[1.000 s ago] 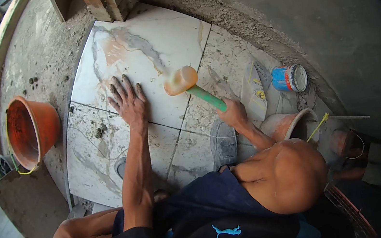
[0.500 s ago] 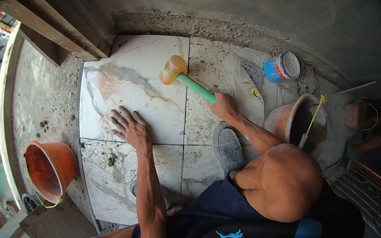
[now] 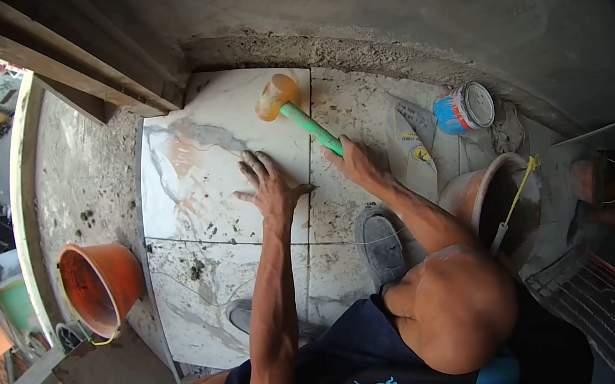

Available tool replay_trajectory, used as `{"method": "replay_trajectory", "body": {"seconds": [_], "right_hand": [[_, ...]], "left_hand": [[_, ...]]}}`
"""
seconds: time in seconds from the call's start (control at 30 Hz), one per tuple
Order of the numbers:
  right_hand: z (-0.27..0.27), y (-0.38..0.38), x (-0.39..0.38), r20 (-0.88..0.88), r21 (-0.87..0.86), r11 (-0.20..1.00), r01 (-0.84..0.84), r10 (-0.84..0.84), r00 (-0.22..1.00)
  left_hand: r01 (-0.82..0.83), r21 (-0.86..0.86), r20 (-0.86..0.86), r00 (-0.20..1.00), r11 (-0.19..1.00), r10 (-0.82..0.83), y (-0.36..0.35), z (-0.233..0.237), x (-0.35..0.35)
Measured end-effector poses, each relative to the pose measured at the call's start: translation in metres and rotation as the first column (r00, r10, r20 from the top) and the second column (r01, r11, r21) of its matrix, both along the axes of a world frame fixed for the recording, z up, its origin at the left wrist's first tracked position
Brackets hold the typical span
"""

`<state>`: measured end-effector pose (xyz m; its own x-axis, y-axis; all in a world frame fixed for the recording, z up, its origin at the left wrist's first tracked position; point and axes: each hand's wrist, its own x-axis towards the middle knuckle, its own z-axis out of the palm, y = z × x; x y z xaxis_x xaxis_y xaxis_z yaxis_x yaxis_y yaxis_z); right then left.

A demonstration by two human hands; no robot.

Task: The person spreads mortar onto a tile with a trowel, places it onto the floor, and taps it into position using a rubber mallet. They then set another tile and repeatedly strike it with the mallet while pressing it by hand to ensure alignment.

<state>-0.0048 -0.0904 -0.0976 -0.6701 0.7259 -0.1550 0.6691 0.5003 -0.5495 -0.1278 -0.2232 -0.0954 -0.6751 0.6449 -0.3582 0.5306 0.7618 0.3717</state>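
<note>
My right hand (image 3: 354, 162) is wrapped round the green handle of a rubber mallet (image 3: 278, 97). Its amber head is over the far right part of a white marble-patterned floor tile (image 3: 217, 138). On the near right part of that same tile rests my left hand (image 3: 272, 189), fingers spread and pointing away from me, dirt on the fingertips. The tile has grey veins and brown smears. Joints separate it from the dusty tile (image 3: 230, 281) nearer me and the tile to the right, which carries crumbs of mortar.
An orange bucket (image 3: 119, 275) stands at left near the ledge (image 3: 29, 199). To the right are a blue paint can (image 3: 453, 112), a folded printed bag (image 3: 411, 158) and a mortar-stained bucket (image 3: 472, 188). A rough wall (image 3: 392, 7) runs along the back, with a wooden frame (image 3: 69, 60) at upper left.
My left hand has shifted right across the tile, toward the joint. The mallet stays in my right hand, its head now slightly nearer the back wall relative to the tile. The whole view has shifted a little.
</note>
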Motion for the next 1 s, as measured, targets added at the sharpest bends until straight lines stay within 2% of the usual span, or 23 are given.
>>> {"method": "replay_trajectory", "body": {"seconds": [0.03,0.13,0.17,0.23,0.27,0.37,0.4,0.47,0.57,0.6,0.7,0.83,0.9,1.0], "right_hand": [[-0.006,0.006,0.006,-0.001,0.003,1.000,0.000,0.000,1.000],[0.039,0.001,-0.003,-0.054,-0.084,0.994,0.069,-0.074,0.996],[0.032,0.001,-0.005,-0.072,-0.102,0.994,0.030,-0.037,0.997],[0.007,0.002,0.002,0.061,0.008,1.000,-0.006,0.006,0.998],[-0.010,0.006,-0.001,0.033,-0.007,1.000,0.010,-0.010,0.999],[0.043,0.001,-0.022,-0.033,-0.050,0.999,-0.018,0.016,0.999],[0.032,0.000,-0.028,-0.045,-0.064,0.997,-0.048,0.045,0.998],[0.012,0.000,-0.029,-0.045,0.057,0.997,-0.059,0.062,0.997],[0.011,0.010,-0.040,0.000,0.023,0.996,-0.090,0.090,0.996],[0.021,0.008,-0.041,-0.054,-0.062,0.995,-0.077,0.074,0.996],[0.003,-0.003,-0.036,-0.085,0.036,0.998,-0.056,0.058,0.995],[0.019,0.007,-0.046,0.014,-0.060,0.995,-0.076,0.077,0.997],[0.014,0.001,-0.047,-0.011,-0.034,0.997,-0.064,0.063,0.998],[0.018,0.004,-0.054,0.000,-0.005,0.997,-0.079,0.079,0.997]], "left_hand": [[-0.032,-0.033,0.035,0.999,0.999,0.033,0.005,0.004,0.001],[-0.082,-0.035,0.061,0.995,0.996,0.084,0.008,0.007,0.005],[-0.083,-0.046,0.067,0.994,0.995,0.086,0.008,0.010,0.002],[-0.094,-0.066,0.076,0.992,0.993,0.098,0.003,0.010,0.001],[-0.097,-0.045,0.085,0.991,0.994,0.101,0.003,0.008,0.002],[-0.132,-0.041,0.103,0.985,0.990,0.135,0.008,0.010,0.000],[-0.124,-0.059,0.115,0.985,0.990,0.130,0.010,0.011,-0.001],[-0.114,-0.098,0.126,0.984,0.989,0.126,0.011,0.013,0.000],[-0.122,-0.046,0.140,0.982,0.991,0.127,0.007,0.011,0.000],[-0.143,-0.034,0.157,0.977,0.989,0.146,0.007,0.011,0.001],[-0.146,-0.046,0.140,0.979,0.988,0.151,0.010,0.008,0.001],[-0.118,-0.071,0.115,0.985,0.990,0.126,0.012,0.004,0.001],[-0.121,-0.111,0.045,0.991,0.986,0.127,0.013,-0.002,0.002],[-0.113,-0.088,0.141,0.982,0.990,0.124,0.011,0.013,0.000]]}}
